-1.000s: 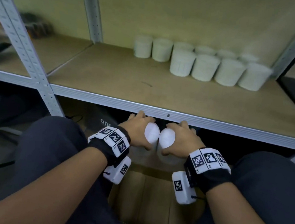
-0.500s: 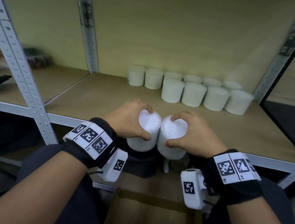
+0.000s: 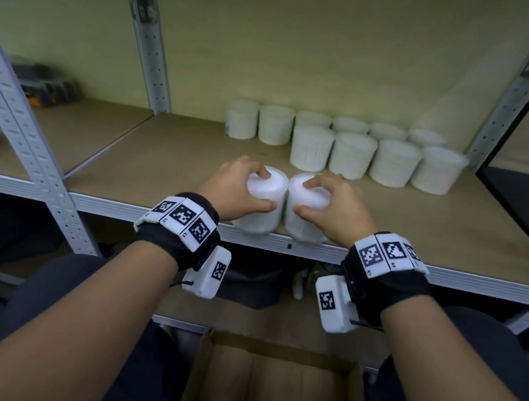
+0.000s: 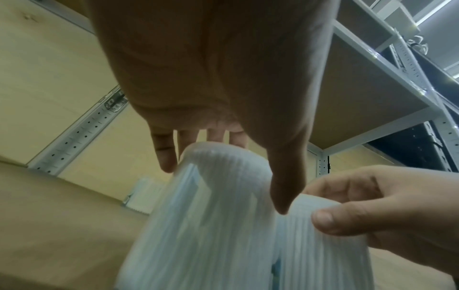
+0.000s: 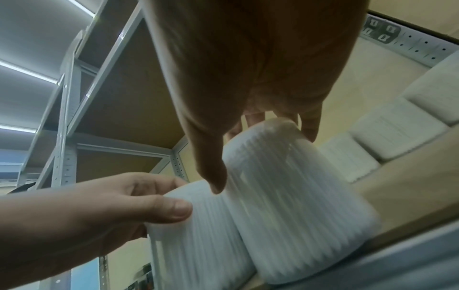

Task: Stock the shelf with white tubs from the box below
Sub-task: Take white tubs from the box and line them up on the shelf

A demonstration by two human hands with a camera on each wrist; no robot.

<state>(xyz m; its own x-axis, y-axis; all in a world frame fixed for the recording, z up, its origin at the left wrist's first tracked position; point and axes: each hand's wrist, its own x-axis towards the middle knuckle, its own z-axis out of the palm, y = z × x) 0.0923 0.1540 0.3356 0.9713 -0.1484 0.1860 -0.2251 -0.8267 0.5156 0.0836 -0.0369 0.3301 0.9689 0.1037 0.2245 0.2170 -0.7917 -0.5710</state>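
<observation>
Your left hand (image 4: 218, 82) reaches down over a ribbed white tub (image 4: 198, 225), thumb on its near side and fingertips (image 4: 165, 159) curled over the far rim. Beside it, touching, stands a second tub (image 4: 323, 245), pinched at its top by your right hand (image 4: 387, 208). Both are blurred. Behind them lie the wooden shelf board (image 4: 57, 206), a perforated metal upright (image 4: 82, 133) and another white tub (image 4: 146, 194).

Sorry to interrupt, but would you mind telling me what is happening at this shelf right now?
A person is stocking white tubs. The left hand grips one tub from above, and the right hand grips a second tub right beside it, both at the front edge of the wooden shelf. Ten tubs already stand in two rows at the back. The cardboard box sits open below.
</observation>
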